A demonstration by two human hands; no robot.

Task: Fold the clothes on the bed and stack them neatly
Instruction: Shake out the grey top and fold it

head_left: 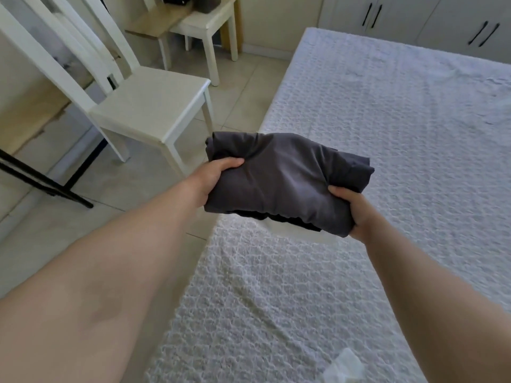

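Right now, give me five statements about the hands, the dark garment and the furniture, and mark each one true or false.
1. Both hands grip the folded dark grey garment. True: the left hand and the right hand each hold one end.
2. The garment lies flat on the bed. False: it is held up above the bed's edge.
3. A white chair stands on the floor left of the bed. True.
4. The garment is bright red. False: it is dark grey.
5. The chair's seat holds a stack of clothes. False: nothing lies on it.
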